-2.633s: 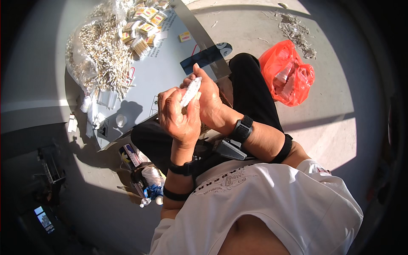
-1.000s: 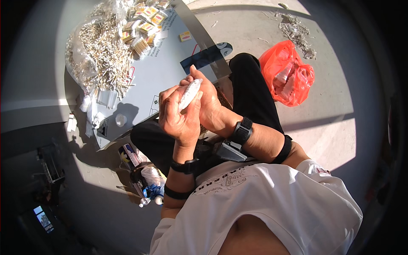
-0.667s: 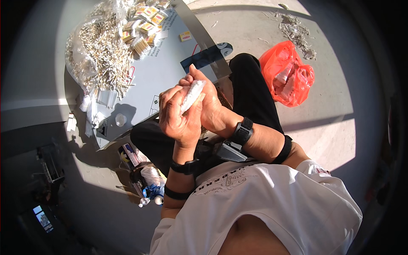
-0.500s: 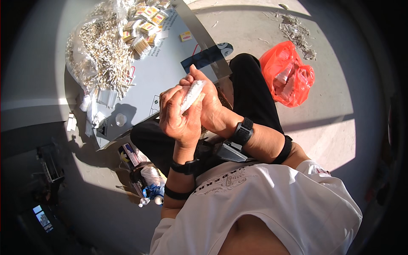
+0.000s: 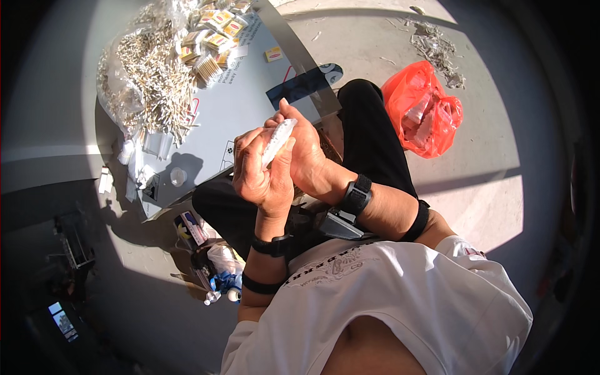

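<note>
Over my lap, at the near corner of the board, my two hands hold a bundle of cotton swabs between them, its bumpy white ends facing up. My left hand is closed around the near side, thumb pressed along it. Against the far right side, my right hand presses with its palm and partly hidden, curled fingers. A big heap of loose cotton swabs lies in clear plastic on the far left of the board. Small packs of cotton swabs with yellow labels are piled beside it.
The grey board carries a single yellow pack, a small clear cup and clear plastic sleeves. On the floor to the right stands a red plastic bag, near scattered scraps. Bags and boxes sit lower left.
Both hands shift very slightly left, and the bundle tilts a little between them. The grip stays on it; the things around have not moved.
</note>
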Demonstrator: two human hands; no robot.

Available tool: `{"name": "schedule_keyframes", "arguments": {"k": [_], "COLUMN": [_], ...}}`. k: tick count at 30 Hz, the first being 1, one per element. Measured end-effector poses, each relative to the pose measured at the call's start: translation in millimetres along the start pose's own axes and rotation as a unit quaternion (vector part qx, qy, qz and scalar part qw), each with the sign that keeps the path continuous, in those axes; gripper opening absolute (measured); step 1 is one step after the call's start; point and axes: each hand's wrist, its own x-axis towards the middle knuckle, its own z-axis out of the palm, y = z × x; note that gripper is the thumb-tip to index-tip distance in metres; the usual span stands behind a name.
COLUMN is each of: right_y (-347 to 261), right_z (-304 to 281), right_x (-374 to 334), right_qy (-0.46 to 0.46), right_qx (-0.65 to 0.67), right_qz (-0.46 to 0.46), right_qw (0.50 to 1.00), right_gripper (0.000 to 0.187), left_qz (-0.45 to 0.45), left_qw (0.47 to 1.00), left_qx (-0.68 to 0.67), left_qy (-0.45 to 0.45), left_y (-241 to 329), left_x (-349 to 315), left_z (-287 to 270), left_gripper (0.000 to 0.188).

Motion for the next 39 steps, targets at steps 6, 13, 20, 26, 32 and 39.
{"name": "schedule_keyframes", "arguments": {"k": [6, 13, 20, 26, 32, 39], "right_y": [-0.2, -1.2, -0.7, 0.2, -0.5, 0.5], "right_z": [0.2, 2.1, 2.4, 7.2, 2.4, 4.7], "right_x": [0.2, -0.6, 0.7, -0.6, 1.2, -1.5], "right_qy": [-0.003, -0.005, 0.014, 0.076, 0.066, 0.066], "right_qx": [0.002, 0.007, -0.009, -0.052, -0.072, -0.088], "right_qz": [0.0, 0.007, -0.008, -0.047, -0.056, -0.068], "right_qw": [1.0, 1.0, 1.0, 0.995, 0.994, 0.992], "right_gripper": [0.038, 0.038, 0.037, 0.035, 0.034, 0.035], "left_qz": [-0.001, -0.012, -0.008, 0.004, -0.018, -0.031], "left_qw": [1.0, 1.0, 1.0, 0.999, 0.999, 0.999], "left_qx": [-0.008, -0.005, -0.014, 0.042, 0.043, 0.026], "left_qy": [0.0, -0.001, 0.026, 0.02, 0.023, 0.011], "left_y": [-1.4, -0.3, -2.7, 0.3, 0.2, -0.2], "left_x": [-0.9, -0.7, 0.0, 2.9, 1.9, -0.1], "left_z": [1.7, 1.8, 4.1, 3.9, 5.5, 3.5], "left_gripper": [0.029, 0.03, 0.034, 0.034, 0.031, 0.029]}}
